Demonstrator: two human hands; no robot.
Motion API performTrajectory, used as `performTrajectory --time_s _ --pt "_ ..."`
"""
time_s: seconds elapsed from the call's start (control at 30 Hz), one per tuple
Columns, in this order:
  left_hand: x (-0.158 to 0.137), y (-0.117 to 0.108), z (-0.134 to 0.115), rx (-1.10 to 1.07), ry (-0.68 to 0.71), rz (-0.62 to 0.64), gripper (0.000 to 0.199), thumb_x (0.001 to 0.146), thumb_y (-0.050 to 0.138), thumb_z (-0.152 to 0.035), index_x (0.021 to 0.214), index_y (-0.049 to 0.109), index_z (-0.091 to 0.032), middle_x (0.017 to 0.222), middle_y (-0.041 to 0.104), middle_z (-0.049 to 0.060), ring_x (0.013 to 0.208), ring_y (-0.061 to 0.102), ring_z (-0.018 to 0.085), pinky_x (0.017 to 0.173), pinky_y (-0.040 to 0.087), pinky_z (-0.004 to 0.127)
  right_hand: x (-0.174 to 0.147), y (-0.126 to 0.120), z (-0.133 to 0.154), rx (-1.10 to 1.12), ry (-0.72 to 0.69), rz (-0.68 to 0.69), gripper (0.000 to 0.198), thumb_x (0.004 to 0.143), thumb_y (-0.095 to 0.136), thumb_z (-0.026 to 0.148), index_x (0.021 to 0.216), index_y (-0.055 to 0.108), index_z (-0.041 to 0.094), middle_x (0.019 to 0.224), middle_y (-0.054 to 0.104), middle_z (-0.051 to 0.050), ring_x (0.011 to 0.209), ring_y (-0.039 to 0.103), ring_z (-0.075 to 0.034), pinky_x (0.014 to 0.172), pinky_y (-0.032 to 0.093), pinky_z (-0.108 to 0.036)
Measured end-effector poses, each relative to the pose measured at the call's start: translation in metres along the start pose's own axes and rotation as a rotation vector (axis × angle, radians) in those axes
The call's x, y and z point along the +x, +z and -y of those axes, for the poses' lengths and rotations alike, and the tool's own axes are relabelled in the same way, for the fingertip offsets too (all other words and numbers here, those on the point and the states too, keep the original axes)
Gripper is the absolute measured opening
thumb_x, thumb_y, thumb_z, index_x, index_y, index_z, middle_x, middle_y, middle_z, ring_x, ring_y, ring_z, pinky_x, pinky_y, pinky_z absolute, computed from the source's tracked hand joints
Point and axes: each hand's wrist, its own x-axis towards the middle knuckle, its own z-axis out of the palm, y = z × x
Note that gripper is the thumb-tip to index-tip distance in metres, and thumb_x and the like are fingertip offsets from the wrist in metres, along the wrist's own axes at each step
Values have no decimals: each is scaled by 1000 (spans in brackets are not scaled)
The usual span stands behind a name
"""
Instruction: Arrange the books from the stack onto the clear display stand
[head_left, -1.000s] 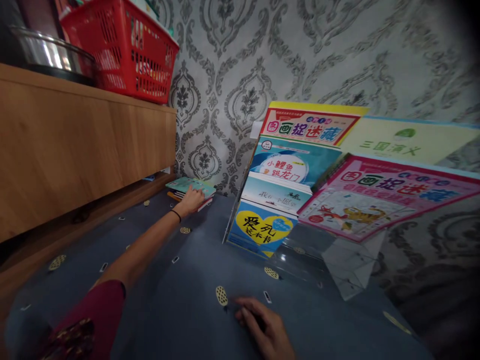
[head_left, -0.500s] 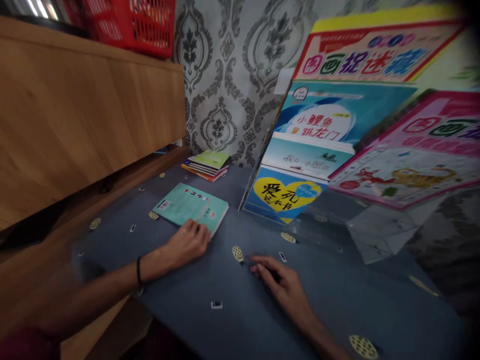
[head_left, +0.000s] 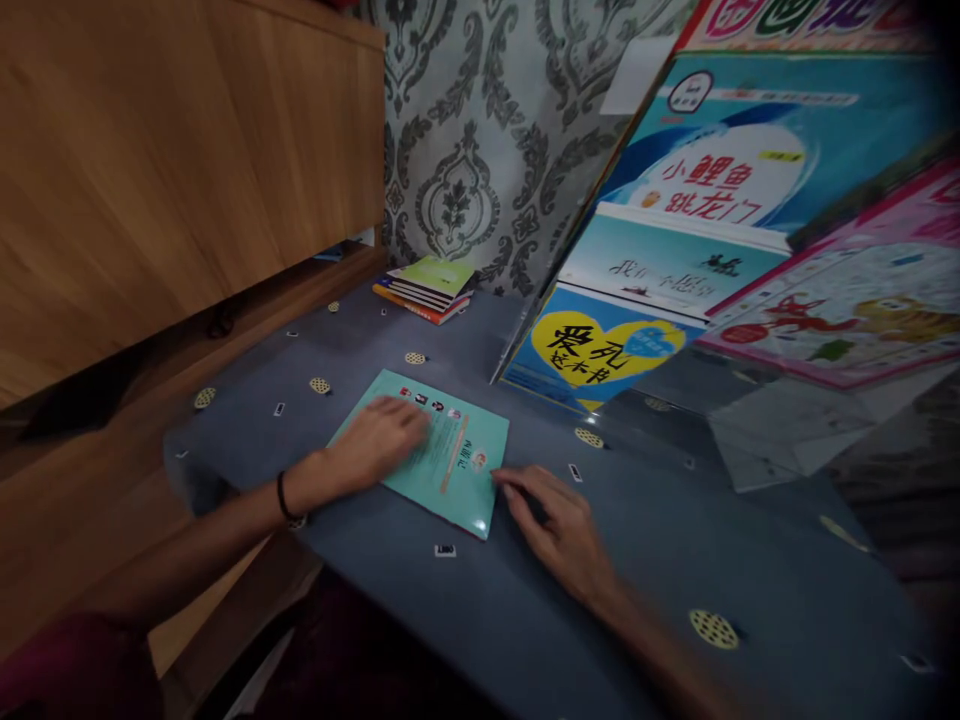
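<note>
A turquoise book lies flat on the dark table, its printed cover facing up. My left hand rests across the left part of it, palm down with fingers extended, and its fingertips are blurred. That hand hides some of the cover and the book's left edge. At the book's right edge, the thumb and forefinger of my right hand are close together on the border. The other right fingers are curled in beneath the palm.
A display rack of picture books stands at the right. Several stacked books lie at the back by the patterned wall. A wooden cabinet runs along the left. The table has a rounded left end.
The book has slid right and nearer me, turning a little. My left hand has moved from its right corner onto its left part; my right hand now meets its right edge. The view has tilted down.
</note>
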Motion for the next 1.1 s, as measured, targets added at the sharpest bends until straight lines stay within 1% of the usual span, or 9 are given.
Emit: performTrajectory --time_s 0.1,0.17,0.27,0.43,0.6,0.73,0.83,0.93,1.1 --pt "-2 9 39 -32 -236 70 34 106 46 -29 134 57 -14 141 63 15 129 61 28 108 46 47 18 11 7 1 -155 39 22 101 51 21 110 71 23 96 76 -7 90 72 -22 80 61 -38" --pt "-3 15 51 -63 -272 108 41 107 42 -34 142 52 -14 152 54 15 141 52 28 114 42 49 30 21 10 11 -218 75 23 102 50 19 113 69 22 98 76 -8 92 71 -22 82 61 -39" --pt "-1 18 52 -66 -272 150 46 108 39 -34 146 48 -11 157 48 16 147 44 28 117 39 49 45 37 12 23 -275 121 23 102 50 20 116 68 22 102 75 -8 95 70 -23 87 60 -42" --pt "-8 4 23 81 -246 122 36 106 41 -20 137 57 -11 147 57 18 138 53 29 116 38 53 56 59 6 25 -265 167 26 102 49 22 122 66 23 112 74 -9 105 69 -25 98 56 -48" --pt "-52 -7 -36 87 -195 -27 25 103 47 -19 120 65 -14 119 71 10 109 65 23 105 44 43 64 63 7 16 -196 216 30 105 46 28 128 64 23 119 73 -11 114 66 -26 105 52 -51" --pt "-89 -3 -69 25 -306 -136 31 105 47 -25 130 60 -13 126 69 13 124 58 27 107 42 46 80 71 32 92 -272 423 37 108 39 33 138 58 22 136 67 -11 132 56 -25 112 47 -51" --pt "-102 0 -75 -12 -358 -174 27 105 47 -29 120 65 -15 120 72 11 126 57 27 111 40 47 94 86 53 141 -345 594 43 109 38 40 144 54 20 148 60 -11 144 46 -23 120 39 -52" --pt "-105 0 -73 -25 -353 -162 23 103 49 -26 113 68 -19 117 73 9 122 59 26 114 38 49 102 103 62 150 -378 717 49 108 39 46 146 52 19 149 59 -10 148 42 -22 127 26 -53" --pt "-102 -2 -69 -43 -326 -178 24 100 49 -20 113 69 -18 117 73 10 120 59 28 116 36 53 104 116 58 172 -344 745 55 106 43 52 149 50 20 148 60 -10 148 43 -21 128 23 -52"
